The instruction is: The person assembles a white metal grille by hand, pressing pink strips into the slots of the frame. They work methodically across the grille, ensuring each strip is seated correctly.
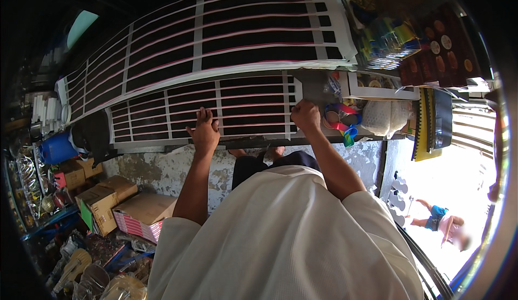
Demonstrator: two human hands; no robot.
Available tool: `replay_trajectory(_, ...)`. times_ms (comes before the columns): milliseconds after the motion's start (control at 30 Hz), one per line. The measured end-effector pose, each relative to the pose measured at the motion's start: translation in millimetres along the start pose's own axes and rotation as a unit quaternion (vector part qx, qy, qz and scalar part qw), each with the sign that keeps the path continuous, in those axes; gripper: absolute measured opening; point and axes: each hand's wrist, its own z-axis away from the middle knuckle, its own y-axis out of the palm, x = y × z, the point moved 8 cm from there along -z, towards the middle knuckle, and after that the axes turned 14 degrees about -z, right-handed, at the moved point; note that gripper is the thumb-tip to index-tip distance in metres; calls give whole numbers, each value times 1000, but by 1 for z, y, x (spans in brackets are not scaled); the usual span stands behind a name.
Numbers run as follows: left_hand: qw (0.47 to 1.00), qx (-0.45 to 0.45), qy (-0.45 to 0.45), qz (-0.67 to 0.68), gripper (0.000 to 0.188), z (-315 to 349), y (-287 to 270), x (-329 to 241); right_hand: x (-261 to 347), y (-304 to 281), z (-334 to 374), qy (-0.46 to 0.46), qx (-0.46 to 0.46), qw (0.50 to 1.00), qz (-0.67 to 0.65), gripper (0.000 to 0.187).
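Note:
A black sheet [245,103] with thin white and pink lines and pale cross bands lies on a ledge in front of me. My left hand [205,132] rests on it right of its middle, palm down with fingers spread. At the sheet's right end, my right hand [306,115] is closed, fingers curled beside the white edge strip. What those fingers hold, if anything, is hidden. Behind lies a larger stack of similar black striped sheets [162,46] with white edges. Right of my right hand is a coil of colourful ribbon [341,121].
Bubble-wrapped goods [382,118], a white tray [372,92] and packaged items stand to the right. Cardboard boxes [105,200] sit low on the left, near a blue container [58,148]. Another person [436,219] is outside in bright light at lower right.

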Motion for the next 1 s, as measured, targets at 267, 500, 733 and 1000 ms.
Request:
replay_trajectory(267, 994, -112, 2, 4, 53, 8, -8, -8, -1, -5, 0, 8, 11, 1000, -16, 21)
replay_trajectory(500, 949, -214, 207, 100, 50, 35, -27, -89, 0, -2, 5, -27, -27, 999, -10, 22)
replay_trajectory(733, 958, -146, 237, 71, 51, 37, -16, -117, -2, -3, 7, -43, -26, 998, -38, 23)
replay_trajectory(1000, 951, -158, 261, 59, 53, 40, -22, -133, -1, -3, 9, -30, 0, 999, -35, 25)
